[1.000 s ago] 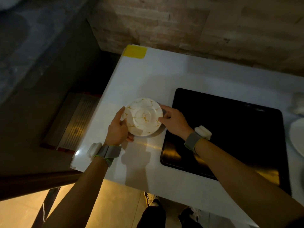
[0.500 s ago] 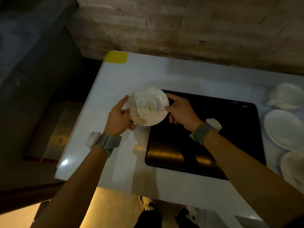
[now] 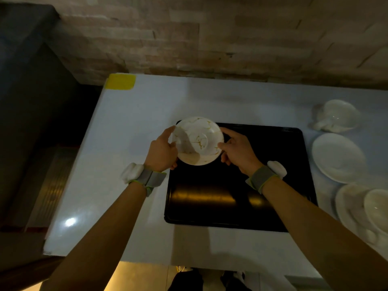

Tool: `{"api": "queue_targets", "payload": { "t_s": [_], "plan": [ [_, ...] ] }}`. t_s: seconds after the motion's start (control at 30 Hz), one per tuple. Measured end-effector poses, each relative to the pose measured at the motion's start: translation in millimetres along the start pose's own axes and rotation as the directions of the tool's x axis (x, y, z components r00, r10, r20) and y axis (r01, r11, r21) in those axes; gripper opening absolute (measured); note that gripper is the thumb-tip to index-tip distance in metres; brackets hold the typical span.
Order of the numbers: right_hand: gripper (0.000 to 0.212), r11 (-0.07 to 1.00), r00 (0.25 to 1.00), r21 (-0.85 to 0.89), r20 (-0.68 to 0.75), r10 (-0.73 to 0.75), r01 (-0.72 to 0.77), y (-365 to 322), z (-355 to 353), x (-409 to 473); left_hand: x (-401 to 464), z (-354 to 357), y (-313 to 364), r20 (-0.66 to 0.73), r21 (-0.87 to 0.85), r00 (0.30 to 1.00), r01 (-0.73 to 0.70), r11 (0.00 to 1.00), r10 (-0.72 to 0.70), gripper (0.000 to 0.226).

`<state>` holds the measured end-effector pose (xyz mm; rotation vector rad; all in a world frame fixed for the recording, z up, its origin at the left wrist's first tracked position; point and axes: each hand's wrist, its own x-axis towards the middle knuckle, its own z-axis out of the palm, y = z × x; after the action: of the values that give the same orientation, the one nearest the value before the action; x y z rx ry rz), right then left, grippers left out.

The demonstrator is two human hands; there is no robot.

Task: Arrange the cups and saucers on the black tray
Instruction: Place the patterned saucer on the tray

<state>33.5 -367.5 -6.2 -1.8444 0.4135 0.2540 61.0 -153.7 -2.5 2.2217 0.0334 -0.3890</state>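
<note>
A white saucer with gold veins [image 3: 199, 141] is held over the far left corner of the black tray [image 3: 262, 185]. My left hand [image 3: 162, 151] grips its left rim and my right hand [image 3: 238, 152] grips its right rim. Whether the saucer touches the tray I cannot tell. To the right of the tray lie a white cup on its side [image 3: 336, 116], a bare white saucer [image 3: 338, 157] and a cup standing on a saucer [image 3: 375, 208].
The white table [image 3: 130, 127] has a yellow tape patch [image 3: 120, 81] at its far left corner. A brick wall [image 3: 210, 38] runs behind it. The table's left edge drops to a dark floor.
Both hands carried the saucer to the right, from above the bare table to above the tray's far left corner. The view shifted, bringing the crockery on the right into sight.
</note>
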Motion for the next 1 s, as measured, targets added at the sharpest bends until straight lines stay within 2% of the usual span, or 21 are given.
{"api": "queue_targets", "payload": {
  "t_s": [0.17,0.43,0.77,1.0],
  "plan": [
    [0.053,1.0,1.0,0.007,-0.002,0.028,-0.028,9.4,-0.2,5.1,7.5,8.5,-1.0,0.002,0.12,1.0,0.001,0.993,-0.002,0.052],
    [0.054,0.999,0.999,0.013,0.017,0.041,-0.041,16.9,7.8,8.5,8.9,11.6,-3.0,-0.036,0.187,0.999,0.046,0.981,-0.04,0.05],
    [0.051,0.999,0.999,-0.012,0.017,0.035,-0.035,23.8,9.5,5.7,10.5,13.5,0.9,-0.035,0.232,0.997,0.075,0.97,-0.069,0.047],
    [0.049,0.999,1.0,0.018,0.007,0.031,-0.031,27.4,4.2,-1.9,10.0,17.5,-1.5,0.003,0.2,0.994,0.102,0.974,-0.105,0.048]
  ]
}}
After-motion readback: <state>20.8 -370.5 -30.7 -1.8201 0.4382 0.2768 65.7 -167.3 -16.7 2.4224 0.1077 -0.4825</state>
